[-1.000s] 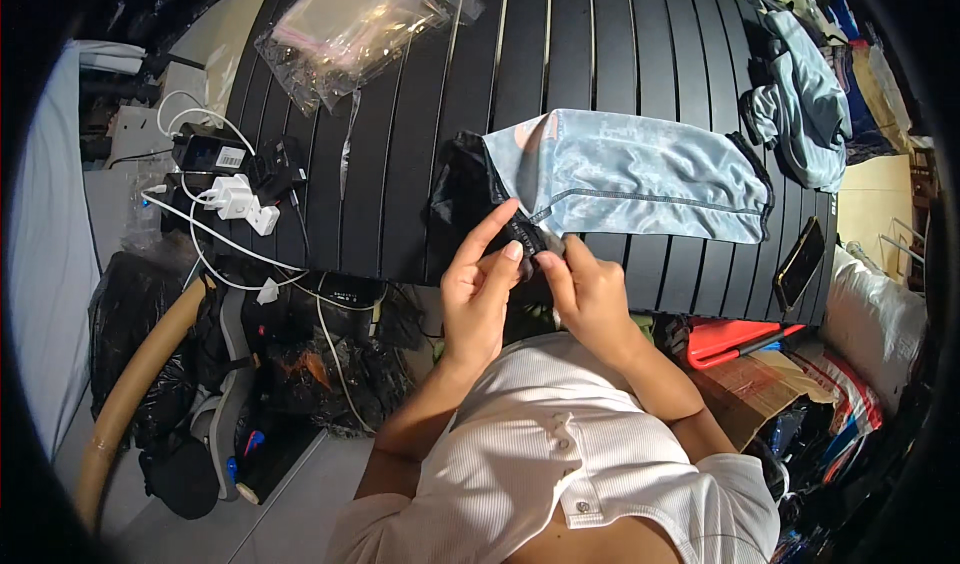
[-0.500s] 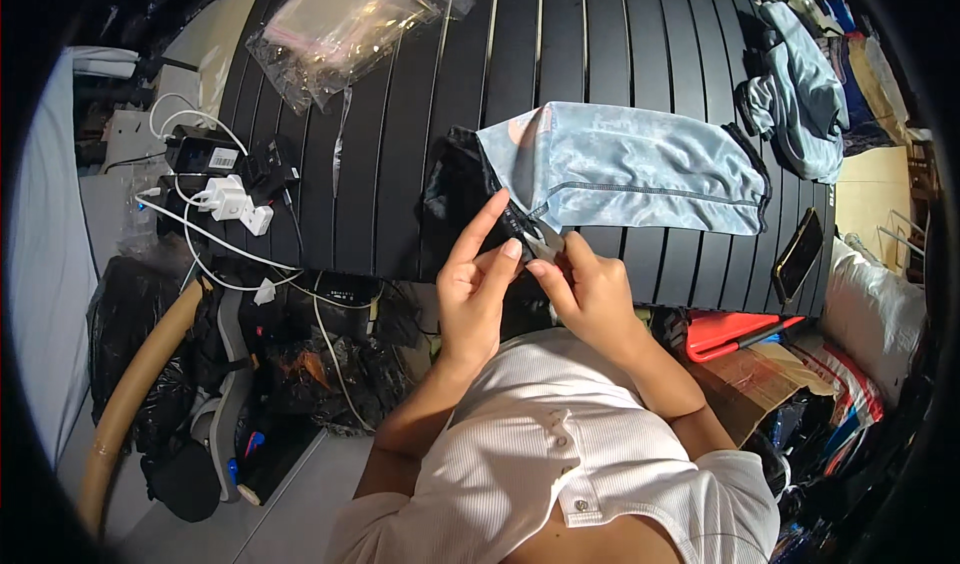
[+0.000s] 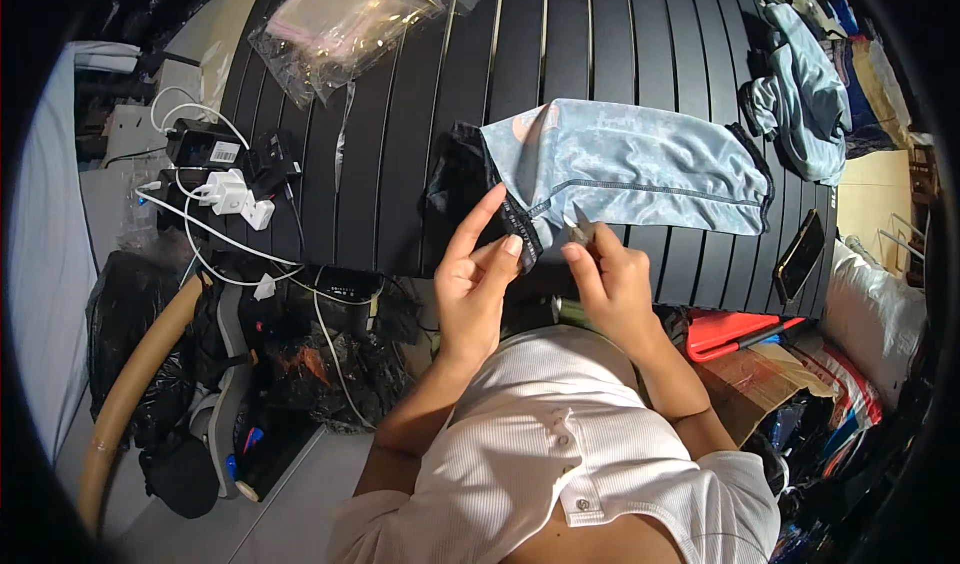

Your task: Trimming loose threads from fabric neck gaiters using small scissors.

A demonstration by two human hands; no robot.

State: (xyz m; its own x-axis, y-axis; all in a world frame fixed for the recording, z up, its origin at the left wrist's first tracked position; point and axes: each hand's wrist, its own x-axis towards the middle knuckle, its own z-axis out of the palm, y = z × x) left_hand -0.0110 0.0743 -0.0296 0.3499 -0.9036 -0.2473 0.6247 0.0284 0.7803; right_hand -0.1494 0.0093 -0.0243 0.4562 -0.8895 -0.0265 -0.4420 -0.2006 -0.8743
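A light blue, mottled fabric tube (image 3: pixel 650 169) with dark seams lies across the black slatted table (image 3: pixel 430 54). Its left end has a black band (image 3: pixel 458 179). My left hand (image 3: pixel 470 289) pinches the near edge of that band between thumb and fingers, with the index finger stretched along it. In my right hand (image 3: pixel 615 284) is a small pair of metal thread snips (image 3: pixel 580 227), blades pointing up and away over the near edge of the fabric. The snips stand a little to the right of the pinched band. Most of their grip is hidden by my fingers.
Clear plastic bags (image 3: pixel 345 19) lie at the far left of the table. White chargers (image 3: pixel 235 199) with cables sit at the left edge. Another grey-blue garment (image 3: pixel 800 104) is at the far right, and a phone (image 3: pixel 800 259) rests at the near right corner.
My right hand has moved right with the snips, away from the band and my left fingertips. My left hand stays on the band in nearly the same place.
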